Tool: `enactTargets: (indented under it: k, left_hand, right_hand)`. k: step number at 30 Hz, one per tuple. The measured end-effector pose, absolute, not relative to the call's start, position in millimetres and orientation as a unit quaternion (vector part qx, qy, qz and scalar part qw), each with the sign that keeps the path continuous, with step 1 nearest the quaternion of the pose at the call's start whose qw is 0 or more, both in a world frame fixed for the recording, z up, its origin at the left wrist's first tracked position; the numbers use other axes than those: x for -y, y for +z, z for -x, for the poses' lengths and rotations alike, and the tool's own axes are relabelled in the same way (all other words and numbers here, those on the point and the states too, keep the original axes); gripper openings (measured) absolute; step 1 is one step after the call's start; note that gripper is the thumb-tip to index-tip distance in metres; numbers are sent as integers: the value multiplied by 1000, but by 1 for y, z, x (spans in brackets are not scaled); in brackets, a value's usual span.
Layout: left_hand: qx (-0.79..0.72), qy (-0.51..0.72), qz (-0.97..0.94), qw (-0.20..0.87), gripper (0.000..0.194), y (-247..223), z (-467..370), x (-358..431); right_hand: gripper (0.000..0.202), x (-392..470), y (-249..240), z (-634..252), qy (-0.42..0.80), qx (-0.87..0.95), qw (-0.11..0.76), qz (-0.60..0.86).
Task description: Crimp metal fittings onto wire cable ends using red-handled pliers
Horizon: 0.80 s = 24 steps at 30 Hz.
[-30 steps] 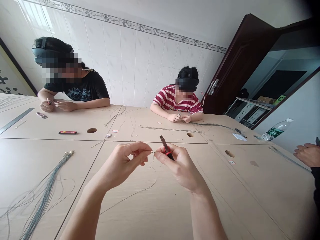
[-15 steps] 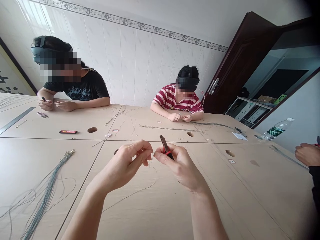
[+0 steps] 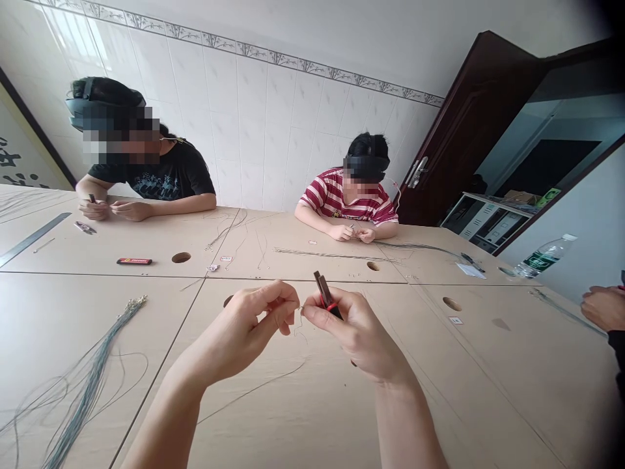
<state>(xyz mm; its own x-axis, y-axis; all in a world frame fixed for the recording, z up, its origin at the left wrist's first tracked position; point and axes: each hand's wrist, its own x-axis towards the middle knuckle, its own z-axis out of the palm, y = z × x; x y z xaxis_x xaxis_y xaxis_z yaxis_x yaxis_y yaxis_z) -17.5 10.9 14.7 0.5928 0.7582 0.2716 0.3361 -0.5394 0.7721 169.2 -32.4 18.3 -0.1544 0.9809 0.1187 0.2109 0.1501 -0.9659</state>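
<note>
Hanging from the fingertips, a thin cord has its upper end between the two hands, above the table, and its lower part runs toward the person's left forearm; the left hand is closed in a pinch on this end, seemingly to hold it steady; the right hand grips a dark tool with a red part, its narrow tip pointing up and away, probably so that thumb and forefinger are free for the cord; whether these two fingers also grip the cord, I cannot tell; at the left lies a bundle of cords, with its pale ends gathered together, perhaps for easy reach; farther away, a red and black object rests near a round hole; across the table two co-workers lean on their forearms, maybe for support in fine work; a bottle stands tilted in view at the far right.
</note>
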Motion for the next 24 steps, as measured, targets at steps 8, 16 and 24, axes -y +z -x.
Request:
enactTargets:
  k: [8,16,24]
  left_hand:
    - [-356,309,-809,351,20,16,18,-13]
    - [-355,316,-812,338,23,17,16,-13]
    - [-354,317,-808,348,21,16,16,-11]
  right_hand:
    - [22,31,19,-168,405,614,443,512]
    - [22,31,17,-164,402,613,445,514]
    - [19,30,15,-162,379,621,453,516]
